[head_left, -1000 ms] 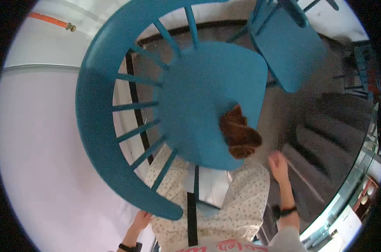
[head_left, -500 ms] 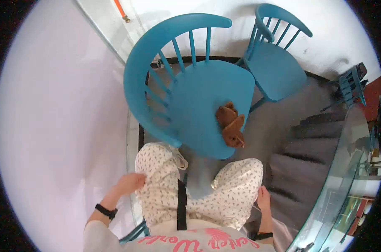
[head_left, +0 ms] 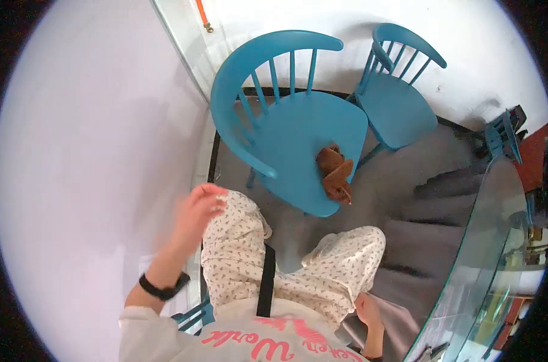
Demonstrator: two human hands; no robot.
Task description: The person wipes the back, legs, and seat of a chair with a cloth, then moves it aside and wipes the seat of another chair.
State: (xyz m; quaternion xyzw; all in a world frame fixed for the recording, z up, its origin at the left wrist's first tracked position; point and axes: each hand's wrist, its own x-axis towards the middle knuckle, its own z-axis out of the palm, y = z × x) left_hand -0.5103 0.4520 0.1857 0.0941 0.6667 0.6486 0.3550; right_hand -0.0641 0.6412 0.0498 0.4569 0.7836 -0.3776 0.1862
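Observation:
My left hand [head_left: 202, 205] is raised beside my left knee, its fingers loosely apart and slightly smeared by motion, with nothing in them. My right hand [head_left: 367, 309] hangs low against the outside of my right thigh; its fingers are mostly hidden, so their grip does not show. In front of my knees stands a blue wooden chair [head_left: 298, 133] with a curved, spindled back. A brown plush toy [head_left: 334, 172] lies near the right front edge of its seat, apart from both hands. My patterned trousers [head_left: 237, 259] show that I am seated.
Behind and to the right is a second blue chair [head_left: 397, 108] by the white wall. Dark steps [head_left: 425, 241] curve down on the right, bordered by a glass railing [head_left: 467, 259]. A pale wall [head_left: 99, 157] rises close on my left. Another blue chair [head_left: 502, 136] stands far right.
My left hand has risen from beside my thigh toward my knee, and its fingers have spread. My right hand has shifted lower and inward. The view has moved slightly; the toy stays on the chair.

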